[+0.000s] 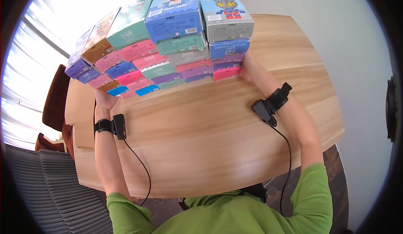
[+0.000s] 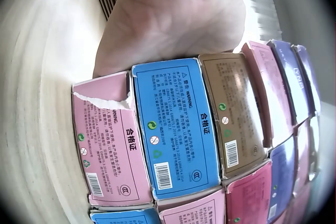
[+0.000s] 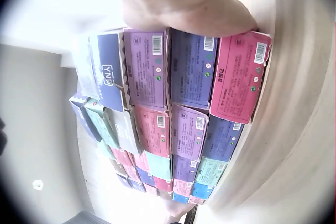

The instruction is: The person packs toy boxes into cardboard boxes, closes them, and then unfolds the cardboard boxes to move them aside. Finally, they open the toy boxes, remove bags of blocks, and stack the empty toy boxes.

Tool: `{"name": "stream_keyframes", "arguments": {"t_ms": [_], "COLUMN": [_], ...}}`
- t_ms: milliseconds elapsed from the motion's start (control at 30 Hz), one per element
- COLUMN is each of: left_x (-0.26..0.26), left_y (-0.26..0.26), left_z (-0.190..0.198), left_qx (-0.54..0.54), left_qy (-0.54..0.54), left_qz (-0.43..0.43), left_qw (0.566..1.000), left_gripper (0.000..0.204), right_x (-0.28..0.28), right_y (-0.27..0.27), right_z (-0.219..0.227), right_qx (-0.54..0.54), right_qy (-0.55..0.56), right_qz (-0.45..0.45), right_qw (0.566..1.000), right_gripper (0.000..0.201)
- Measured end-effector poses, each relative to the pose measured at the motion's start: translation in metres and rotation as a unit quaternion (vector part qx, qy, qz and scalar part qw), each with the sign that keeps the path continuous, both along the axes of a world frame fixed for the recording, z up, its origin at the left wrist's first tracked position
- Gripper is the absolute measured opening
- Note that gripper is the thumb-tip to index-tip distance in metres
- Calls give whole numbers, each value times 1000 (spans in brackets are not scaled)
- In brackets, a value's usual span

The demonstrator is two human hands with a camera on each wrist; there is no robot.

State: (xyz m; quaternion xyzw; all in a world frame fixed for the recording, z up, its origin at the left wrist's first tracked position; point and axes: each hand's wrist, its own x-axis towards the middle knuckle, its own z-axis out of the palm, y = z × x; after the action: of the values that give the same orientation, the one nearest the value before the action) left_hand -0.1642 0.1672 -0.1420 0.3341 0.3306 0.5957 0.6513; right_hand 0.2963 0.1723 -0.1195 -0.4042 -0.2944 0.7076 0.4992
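A wide stack of small coloured cardboard boxes (image 1: pixel 187 56) stands on the wooden table, several rows high, with printed labels and barcodes facing me. My left hand (image 1: pixel 107 99) is against the stack's left end, low down. In the left wrist view its palm (image 2: pixel 173 24) lies along the ends of a torn pink box (image 2: pixel 113 145), a blue box (image 2: pixel 176 129) and a brown box (image 2: pixel 233 113). At the right end, my right hand (image 1: pixel 249 69) rests against the lower rows, beside a magenta box (image 3: pixel 241 77) and purple ones. The fingers of both hands are hidden behind the boxes.
Larger boxes top the pile, among them a blue one (image 1: pixel 174 24) and a grey one (image 1: pixel 228 28). The wooden table (image 1: pixel 197 141) extends in front and to the right. Cables hang from both wrist cameras. A brown chair (image 1: pixel 54 97) stands at the left, a white wall (image 1: pixel 361 87) at the right.
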Motion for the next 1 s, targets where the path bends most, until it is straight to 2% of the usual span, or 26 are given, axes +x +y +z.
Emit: {"name": "stream_keyframes", "arguments": {"t_ms": [200, 367, 467, 567, 667, 733, 833, 933, 1000], "left_x": [11, 12, 19, 20, 20, 8, 0, -23, -21], "left_y": [-4, -4, -5, -5, -8, -6, -10, 0, -15], "left_z": [5, 3, 6, 7, 12, 11, 15, 6, 12], "left_qx": [-31, -8, 7, 8, 30, 50, 48, -72, -38], "left_qy": [-13, -16, -11, -4, -4, -27, -22, 71, 84], "left_qz": [69, 44, 32, 47, 56, 45, 93, 315, 376], "left_qw": [997, 999, 999, 999, 998, 997, 994, 944, 922], "left_gripper": [51, 53, 53, 53, 53, 53, 51, 45, 44], "right_x": [3, 6, 5, 15, 52, 66, 52, 39, 27], "right_y": [-1, 0, 1, 14, 56, 77, 63, 67, 55], "right_z": [4, 8, 8, -4, 2, 33, 101, 128, 141], "right_qx": [29, 21, 20, 63, 53, 99, 157, 206, 223], "right_qy": [-31, -34, -32, -56, -238, -189, -222, -410, -516], "right_qz": [42, 88, 84, 126, 32, -24, 22, 49, 85], "right_qw": [998, 995, 996, 988, 969, 977, 962, 887, 822], "right_gripper": [58, 62, 65, 67, 83, 86, 89, 84, 76]}}
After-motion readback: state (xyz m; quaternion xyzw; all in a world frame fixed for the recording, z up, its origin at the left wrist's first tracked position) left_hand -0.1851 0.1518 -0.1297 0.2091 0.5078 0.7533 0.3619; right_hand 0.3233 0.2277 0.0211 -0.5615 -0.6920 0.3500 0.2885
